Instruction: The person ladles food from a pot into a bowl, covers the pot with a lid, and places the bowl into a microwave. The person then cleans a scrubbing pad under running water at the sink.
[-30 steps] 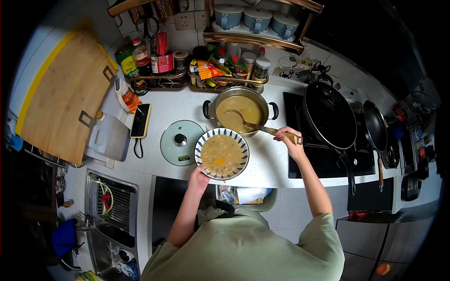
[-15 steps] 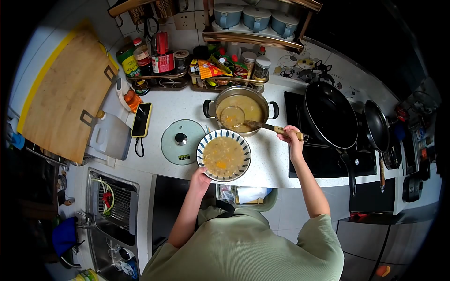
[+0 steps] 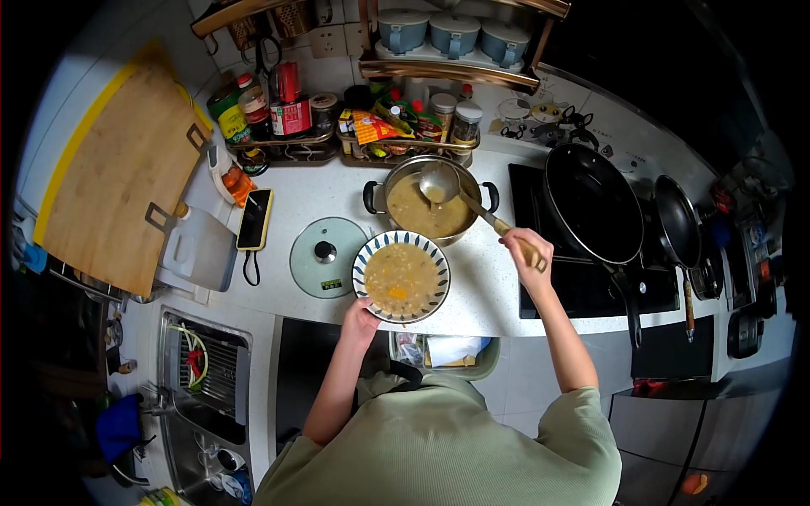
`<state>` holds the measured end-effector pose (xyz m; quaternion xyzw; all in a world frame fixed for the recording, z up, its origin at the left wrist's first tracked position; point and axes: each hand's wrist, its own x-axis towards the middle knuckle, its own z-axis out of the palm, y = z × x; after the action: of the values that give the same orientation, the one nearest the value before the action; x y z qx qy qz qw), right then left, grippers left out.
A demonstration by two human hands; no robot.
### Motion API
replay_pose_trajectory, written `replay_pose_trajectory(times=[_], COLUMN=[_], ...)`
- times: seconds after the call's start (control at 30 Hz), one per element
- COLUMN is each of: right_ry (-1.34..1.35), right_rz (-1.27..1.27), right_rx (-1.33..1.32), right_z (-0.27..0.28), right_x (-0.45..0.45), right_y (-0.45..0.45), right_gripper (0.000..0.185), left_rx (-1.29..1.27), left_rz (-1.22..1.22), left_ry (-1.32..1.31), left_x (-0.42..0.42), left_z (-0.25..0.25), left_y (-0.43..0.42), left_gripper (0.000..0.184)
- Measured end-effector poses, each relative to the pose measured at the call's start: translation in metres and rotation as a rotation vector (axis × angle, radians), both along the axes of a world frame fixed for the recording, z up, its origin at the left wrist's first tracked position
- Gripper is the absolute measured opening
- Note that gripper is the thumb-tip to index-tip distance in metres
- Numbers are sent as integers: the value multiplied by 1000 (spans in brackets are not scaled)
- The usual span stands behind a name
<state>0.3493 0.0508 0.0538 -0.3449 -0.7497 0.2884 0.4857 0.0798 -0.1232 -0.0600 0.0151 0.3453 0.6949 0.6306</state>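
My left hand (image 3: pixel 361 319) grips the near-left rim of a bowl (image 3: pixel 361 277) with a blue-dashed white border. Thick soup with orange pieces (image 3: pixel 401 282) fills it. Closed around the wooden handle of a ladle (image 3: pixel 440 179) is my right hand (image 3: pixel 529 251). The ladle's metal head is tilted over the steel pot (image 3: pixel 472 232), with soup at its lip. Broth (image 3: pixel 413 211) stands in the pot, whose black side handles stick out left and right. The bowl is just in front of the pot, overlapping its near edge in this view.
Left of the bowl lies a glass lid (image 3: pixel 312 274), with a phone (image 3: pixel 255 221) beyond it. Pans (image 3: pixel 595 207) stand on the cooktop at right. Seasoning racks (image 3: pixel 413 158) line the back. A sink (image 3: pixel 202 422) is at lower left, and a bin (image 3: pixel 485 363) is below the counter edge.
My right hand has raised the ladle head out of the broth and tipped it toward the pot's far side. The bowl in my left hand has barely moved.
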Motion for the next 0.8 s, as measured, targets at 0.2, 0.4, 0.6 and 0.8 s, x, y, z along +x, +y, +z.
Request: replay_pose_trajectory(times=[0.2, 0.4, 0.6, 0.8], right_ry=[541, 588, 593, 591], right_rz=[-146, -242, -273, -290], right_rx=[-664, -696, -670, -629], right_z=[-26, -40, -47, -53], right_x=[-1, -9, -12, -17], right_y=[14, 15, 20, 22], right_gripper=[21, 24, 23, 21], left_rx=[-3, -19, -21, -16], left_rz=[0, 8, -1, -17], left_ry=[-2, -9, -19, -17], left_x=[-1, 1, 0, 0], left_z=[-1, 3, -1, 0], left_y=[2, 4, 6, 8], left_gripper=[49, 48, 48, 48])
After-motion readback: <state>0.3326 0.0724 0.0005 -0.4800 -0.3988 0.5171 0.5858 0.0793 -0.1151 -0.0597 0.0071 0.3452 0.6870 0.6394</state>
